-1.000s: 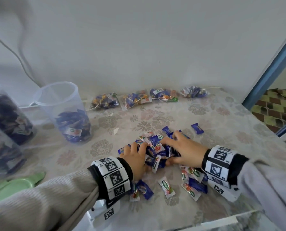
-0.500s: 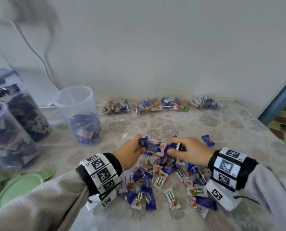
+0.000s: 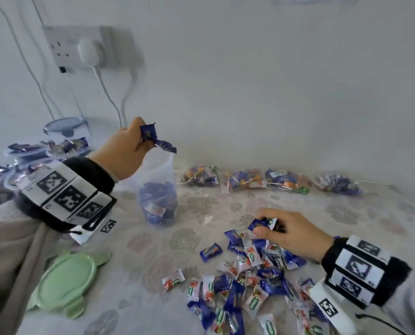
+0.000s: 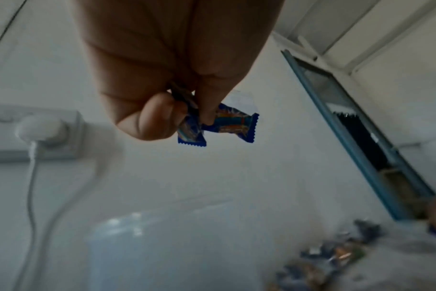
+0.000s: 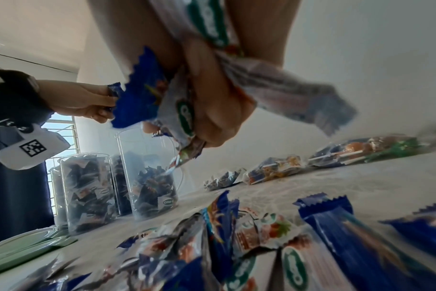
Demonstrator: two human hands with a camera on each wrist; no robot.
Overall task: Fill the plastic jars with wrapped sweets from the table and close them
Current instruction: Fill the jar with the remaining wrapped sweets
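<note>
Left hand (image 3: 125,151) is raised above the open clear jar (image 3: 158,189), fingers curled tight, pinching a few blue wrapped sweets (image 3: 153,137); the wrist view shows two wrappers poking out between thumb and fingertips (image 4: 159,118). The jar stands upright on the table (image 3: 346,213), partly full of sweets, no lid on it. Right hand (image 3: 291,232) is low over the loose pile of sweets (image 3: 250,281) at the near right, fingers curled round a bunch of blue and white wrappers (image 5: 177,110). The pile lies well apart from the jar, nothing between them but one stray blue sweet (image 3: 210,252). A green lid (image 3: 66,285) lies flat near left, beside the left sleeve. More filled jars (image 5: 87,189) stand left of the open one, partly hidden behind the left wrist in the head view. Four small bags of sweets (image 3: 245,181) lie in a row along the wall. A wall socket (image 3: 80,48) with a white plug and cable sits above the jars.
</note>
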